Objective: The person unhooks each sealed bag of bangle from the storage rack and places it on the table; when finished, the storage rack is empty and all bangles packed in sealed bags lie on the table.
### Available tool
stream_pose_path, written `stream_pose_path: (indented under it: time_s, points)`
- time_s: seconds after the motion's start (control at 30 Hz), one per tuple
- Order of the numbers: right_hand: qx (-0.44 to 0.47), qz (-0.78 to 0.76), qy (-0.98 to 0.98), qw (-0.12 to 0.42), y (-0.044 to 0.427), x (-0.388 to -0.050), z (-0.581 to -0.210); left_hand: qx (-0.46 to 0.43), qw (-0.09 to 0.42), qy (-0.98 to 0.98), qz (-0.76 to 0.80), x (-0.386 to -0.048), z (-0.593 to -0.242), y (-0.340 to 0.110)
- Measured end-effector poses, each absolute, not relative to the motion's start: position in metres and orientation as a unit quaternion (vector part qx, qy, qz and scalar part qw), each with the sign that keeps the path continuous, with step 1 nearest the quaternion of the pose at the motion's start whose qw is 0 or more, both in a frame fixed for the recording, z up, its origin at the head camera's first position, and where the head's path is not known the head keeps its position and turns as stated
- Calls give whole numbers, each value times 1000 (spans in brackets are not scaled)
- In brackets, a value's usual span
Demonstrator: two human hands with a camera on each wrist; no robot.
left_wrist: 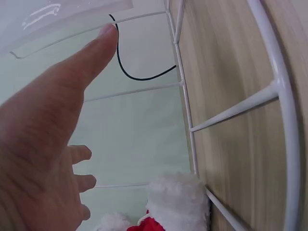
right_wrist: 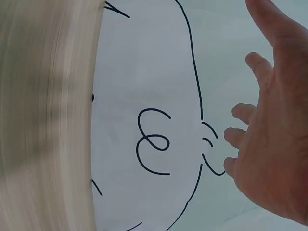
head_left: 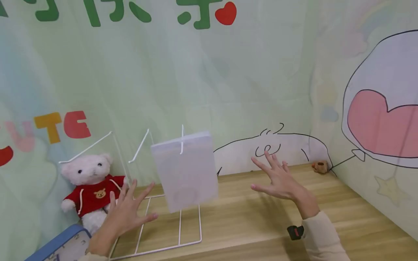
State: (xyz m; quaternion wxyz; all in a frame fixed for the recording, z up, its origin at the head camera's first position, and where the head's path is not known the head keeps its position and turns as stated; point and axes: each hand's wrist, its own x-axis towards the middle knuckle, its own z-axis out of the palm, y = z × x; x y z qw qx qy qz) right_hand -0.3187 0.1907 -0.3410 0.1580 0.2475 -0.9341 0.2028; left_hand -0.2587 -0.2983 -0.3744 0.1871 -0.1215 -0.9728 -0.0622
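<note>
A whitish, translucent flat pack that looks like plastic bags (head_left: pixel 192 170) hangs on a prong of a white wire rack (head_left: pixel 156 250) in the head view. My left hand (head_left: pixel 125 214) is spread over the rack's left side, apart from the pack and holding nothing. In the left wrist view its thumb (left_wrist: pixel 91 57) points towards the pack's shiny edge (left_wrist: pixel 43 17). Well to the right of the pack, my right hand (head_left: pixel 277 179) hovers above the table with fingers spread, nothing in it. The right wrist view shows that hand (right_wrist: pixel 274 130) before the printed wall cloth.
A white teddy bear (head_left: pixel 98 194) in a red hoodie sits behind the rack's left side. Close to the left forearm is a blue-framed clock (head_left: pixel 66 243). A small brown object (head_left: pixel 320 166) lies at the back right of the wooden table (head_left: pixel 241 224), by the cloth walls.
</note>
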Motion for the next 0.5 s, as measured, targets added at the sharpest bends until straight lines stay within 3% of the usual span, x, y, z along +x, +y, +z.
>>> stream_pose_path:
  time_s: [0.17, 0.37, 0.5]
  points:
    - [286, 238, -914, 163, 176, -317, -339, -138, 209, -966, -63, -253, -373, -303]
    - [309, 262, -903, 144, 158, -312, -328, -241, 264, -928, -107, -259, -382, -298]
    - [310, 295, -895, 124, 148, -308, -319, -286, 253, -914, -133, -265, -387, -287]
